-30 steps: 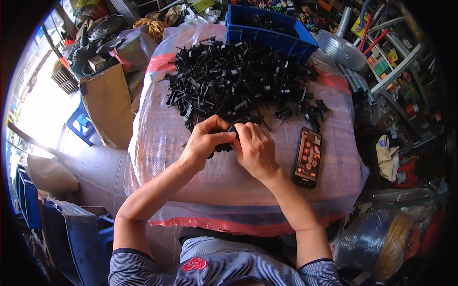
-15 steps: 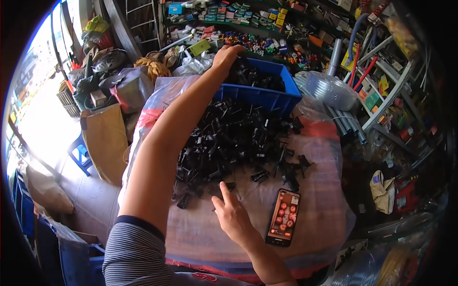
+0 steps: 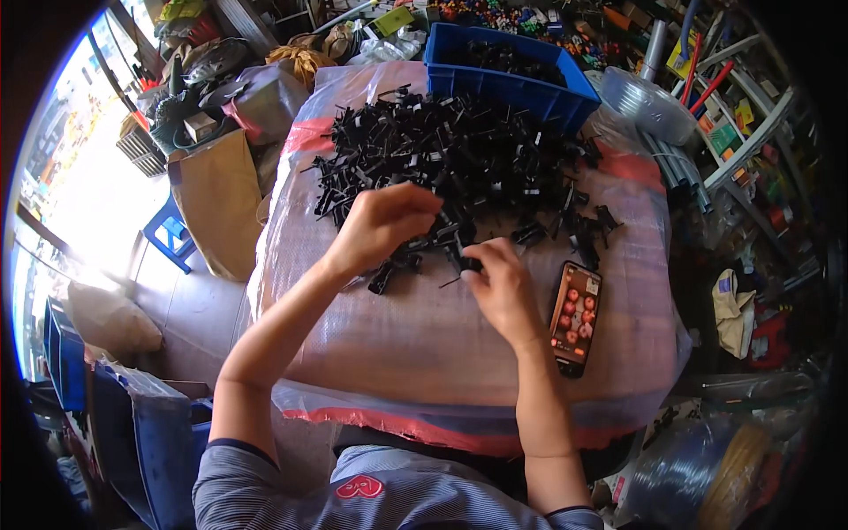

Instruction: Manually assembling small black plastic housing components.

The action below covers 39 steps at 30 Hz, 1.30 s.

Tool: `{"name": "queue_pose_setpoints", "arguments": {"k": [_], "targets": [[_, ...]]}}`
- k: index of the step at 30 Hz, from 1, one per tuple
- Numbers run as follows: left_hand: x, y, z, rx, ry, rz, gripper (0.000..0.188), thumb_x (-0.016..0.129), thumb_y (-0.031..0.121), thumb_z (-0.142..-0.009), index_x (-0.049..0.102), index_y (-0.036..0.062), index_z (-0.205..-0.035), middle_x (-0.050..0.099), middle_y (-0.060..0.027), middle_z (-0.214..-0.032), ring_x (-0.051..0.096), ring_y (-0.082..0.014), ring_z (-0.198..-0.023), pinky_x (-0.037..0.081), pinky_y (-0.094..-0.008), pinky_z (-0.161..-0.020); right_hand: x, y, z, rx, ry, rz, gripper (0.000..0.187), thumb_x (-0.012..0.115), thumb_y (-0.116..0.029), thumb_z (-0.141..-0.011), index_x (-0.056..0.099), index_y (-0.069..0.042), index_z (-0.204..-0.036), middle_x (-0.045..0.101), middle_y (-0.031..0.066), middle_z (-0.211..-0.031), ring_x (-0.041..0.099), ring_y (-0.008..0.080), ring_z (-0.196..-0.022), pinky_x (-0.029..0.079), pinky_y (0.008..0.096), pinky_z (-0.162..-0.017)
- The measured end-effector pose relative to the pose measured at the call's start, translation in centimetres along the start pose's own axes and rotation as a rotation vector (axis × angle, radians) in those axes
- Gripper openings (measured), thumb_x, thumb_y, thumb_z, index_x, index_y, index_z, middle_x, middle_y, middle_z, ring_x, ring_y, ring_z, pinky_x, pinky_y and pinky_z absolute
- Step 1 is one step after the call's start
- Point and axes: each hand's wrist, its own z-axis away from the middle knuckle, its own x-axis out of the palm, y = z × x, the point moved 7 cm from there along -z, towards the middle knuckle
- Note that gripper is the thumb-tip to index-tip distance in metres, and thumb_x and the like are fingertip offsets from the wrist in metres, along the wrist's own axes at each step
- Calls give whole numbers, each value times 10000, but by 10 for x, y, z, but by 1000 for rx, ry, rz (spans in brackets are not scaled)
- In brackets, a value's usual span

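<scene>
A large heap of small black plastic parts (image 3: 442,159) with thin rods or pins lies on the table covering. At the heap's near edge, my right hand (image 3: 505,287) pinches one of the black parts (image 3: 463,258) between thumb and fingertips. My left hand (image 3: 384,225) hovers over the near left edge of the heap, its fingers bent loosely toward the right hand and nothing visible in them. Behind the heap stands a blue plastic bin (image 3: 521,87), with more black parts inside.
A phone (image 3: 574,318) with apples on its screen lies right of my right hand. Woven plastic sheeting (image 3: 415,353) with red bands covers the table. Clear tubing (image 3: 649,106) and metal pipes crowd the right; a blue stool (image 3: 172,234) stands at left.
My left hand has come back from the blue bin to the near side of the heap. The right hand now grips a black part. The view has shifted, showing more of my torso.
</scene>
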Motion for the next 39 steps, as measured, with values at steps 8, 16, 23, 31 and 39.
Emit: {"name": "queue_pose_setpoints", "arguments": {"k": [8, 16, 23, 31, 39], "targets": [[25, -19, 47, -109, 5, -42, 372, 574, 64, -834, 485, -8, -1187, 592, -61, -922, 580, -86, -712, 467, -226, -596, -6, -9, 2, 60, 16, -148, 168, 627, 11, -758, 566, 4, -915, 545, 58, -866, 539, 125, -678, 447, 245, -596], [36, -30, 49, -254, 6, 285, 335, 542, 10, -819, 495, 1, -1151, 575, -38, -881, 549, -87, -760, 437, -215, -624, -6, -31, 3, -244, 156, 17, 122, 641, -62, -778, 569, 11, -844, 549, 98, -860, 561, 221, -729, 454, 274, -651], [40, -27, 53, -168, -53, 360, 223, 533, 52, -822, 540, -6, -1037, 562, -36, -913, 517, -91, -784, 428, -231, -700, 9, -5, 7, 101, 84, -310, 164, 624, -145, -832, 585, 9, -874, 571, 68, -825, 547, 142, -711, 441, 241, -654], [41, -34, 53, -272, -72, 526, 344, 494, 343, -888, 554, 5, -864, 564, -70, -814, 550, -141, -761, 443, -262, -685, -2, -35, 5, -24, 75, -245, 218, 675, -87, -763, 581, -22, -949, 582, 71, -887, 569, 149, -734, 454, 248, -604], [37, -32, 56, -326, -38, 449, 323, 476, 294, -924, 564, -3, -834, 564, -47, -704, 541, -117, -650, 443, -250, -642, -14, -34, 10, -25, 389, -418, 252, 620, -55, -823, 548, -5, -1059, 531, 66, -1044, 531, 100, -795, 458, 193, -654]]}}
